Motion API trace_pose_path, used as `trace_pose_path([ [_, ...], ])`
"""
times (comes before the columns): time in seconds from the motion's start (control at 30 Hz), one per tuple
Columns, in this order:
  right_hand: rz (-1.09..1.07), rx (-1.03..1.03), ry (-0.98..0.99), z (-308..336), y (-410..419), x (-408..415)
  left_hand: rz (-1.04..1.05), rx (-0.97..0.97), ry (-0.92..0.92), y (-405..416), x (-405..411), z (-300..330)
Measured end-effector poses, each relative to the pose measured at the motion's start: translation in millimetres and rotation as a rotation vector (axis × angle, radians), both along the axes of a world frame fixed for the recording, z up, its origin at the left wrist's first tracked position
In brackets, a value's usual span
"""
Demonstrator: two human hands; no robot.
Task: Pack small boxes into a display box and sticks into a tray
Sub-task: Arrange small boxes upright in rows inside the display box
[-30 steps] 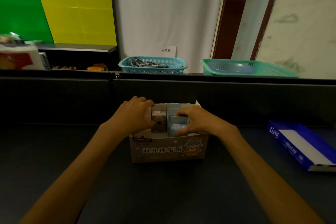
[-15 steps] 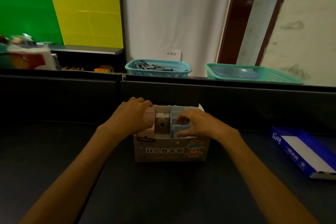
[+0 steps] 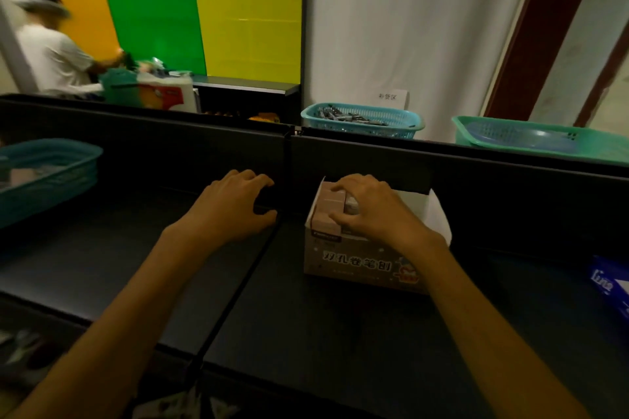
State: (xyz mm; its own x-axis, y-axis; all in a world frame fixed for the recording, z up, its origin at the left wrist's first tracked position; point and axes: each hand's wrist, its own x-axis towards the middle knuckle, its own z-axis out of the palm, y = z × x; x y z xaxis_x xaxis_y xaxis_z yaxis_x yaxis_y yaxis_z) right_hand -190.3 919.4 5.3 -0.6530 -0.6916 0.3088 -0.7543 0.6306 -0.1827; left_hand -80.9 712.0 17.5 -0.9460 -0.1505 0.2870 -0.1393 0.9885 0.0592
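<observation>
A person's left hand [image 3: 235, 206] has left the display box [image 3: 367, 262] and hovers loosely curled and empty, while the right hand [image 3: 371, 207] grips the small boxes [image 3: 328, 211] inside, suggesting packing nears completion.

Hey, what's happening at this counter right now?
A person is packing small boxes into a display box on the black counter. The right hand rests on top of the packed boxes, fingers curled over them. The left hand hangs loosely beside the box, holding nothing. A basket of sticks waits behind.
</observation>
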Motion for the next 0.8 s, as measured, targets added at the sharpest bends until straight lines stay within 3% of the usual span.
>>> trace_pose_path([
  [0.37, 0.147, 0.016, -0.032, -7.1, -110.6, 41.7, 0.170, 0.033, -0.034, -99.6, 76.1, -17.8],
  [0.8, 0.268, 0.041, -0.084, -15.9, -318.9, 146.9, 0.257, 0.058, -0.036, -296.2, 205.0, -19.6],
])
